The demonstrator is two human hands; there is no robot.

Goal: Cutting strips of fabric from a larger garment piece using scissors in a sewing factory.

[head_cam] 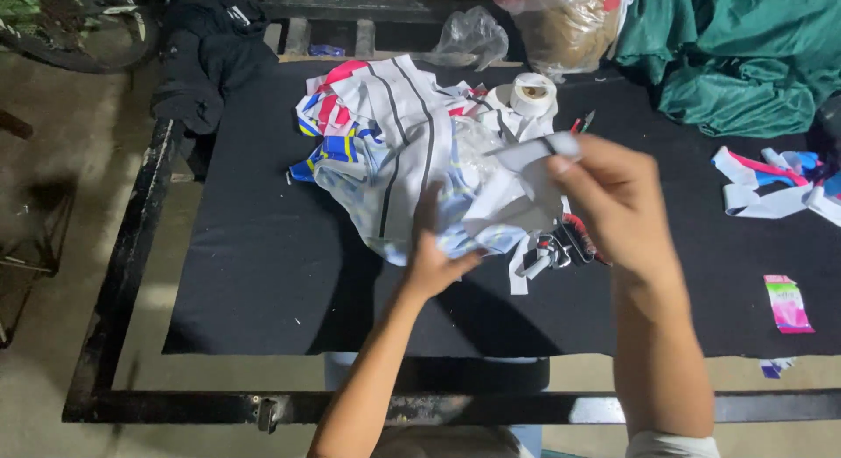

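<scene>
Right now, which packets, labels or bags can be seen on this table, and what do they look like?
Small sachet: right side of the black table top, flat, pink, white and green.
Clear plastic bag: far edge, crumpled, see-through.
Bulging plastic bag: far edge, clear over brownish contents.
Tape roll: beside the cloth pile, round, white.

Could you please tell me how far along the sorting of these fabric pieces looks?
Possibly done: a few strips lie apart at the right. In hand: the right hand lifts a white piece while the left hand touches the pile. Left: most of that pile.
</scene>
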